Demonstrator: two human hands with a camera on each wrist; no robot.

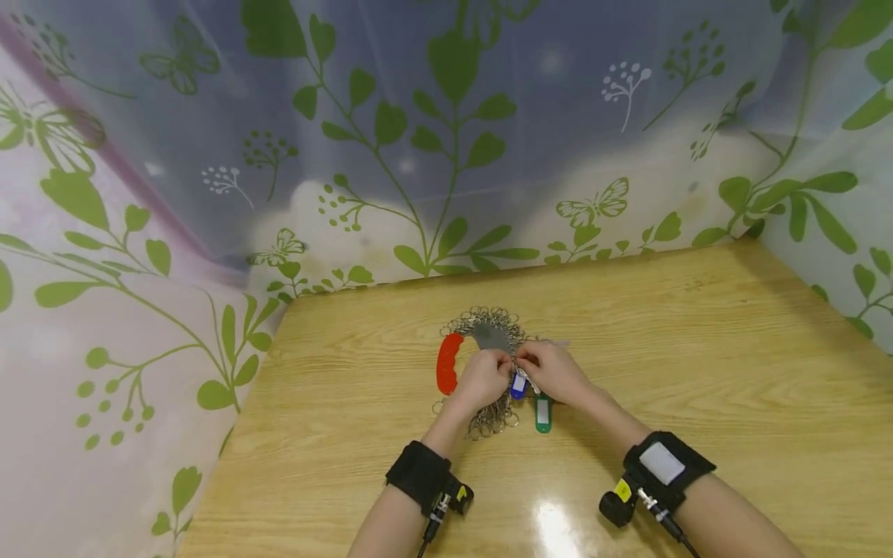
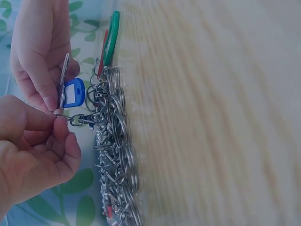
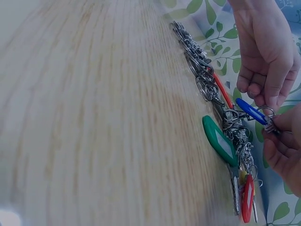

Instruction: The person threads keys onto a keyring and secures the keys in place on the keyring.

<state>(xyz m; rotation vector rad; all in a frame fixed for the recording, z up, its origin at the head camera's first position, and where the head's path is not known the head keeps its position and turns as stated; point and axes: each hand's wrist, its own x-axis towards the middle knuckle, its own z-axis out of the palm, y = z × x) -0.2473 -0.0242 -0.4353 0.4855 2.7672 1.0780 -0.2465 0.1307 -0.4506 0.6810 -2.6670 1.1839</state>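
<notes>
Above the wooden table, my left hand [image 1: 481, 380] pinches a metal split ring [image 3: 266, 109] between thumb and forefinger. A swivel clasp [image 2: 83, 120] hangs from this ring. My right hand [image 1: 554, 372] faces it closely, pinching the keys [image 2: 63, 82] beside the same ring. A blue key tag [image 2: 74, 93] is with them. Just below the hands lies a heap of metal key rings and clasps [image 2: 117, 127]. A green key tag [image 1: 543, 415] lies near my right hand. Fingers partly hide the join of keys and ring.
Left of the heap lies a red finger-grooved handle [image 1: 449, 364], with a flat grey piece [image 1: 491, 336] among the rings. A red key tag [image 3: 248, 198] lies near the green one. A leaf-printed curtain [image 1: 446, 155] stands behind the wooden table [image 1: 732, 372].
</notes>
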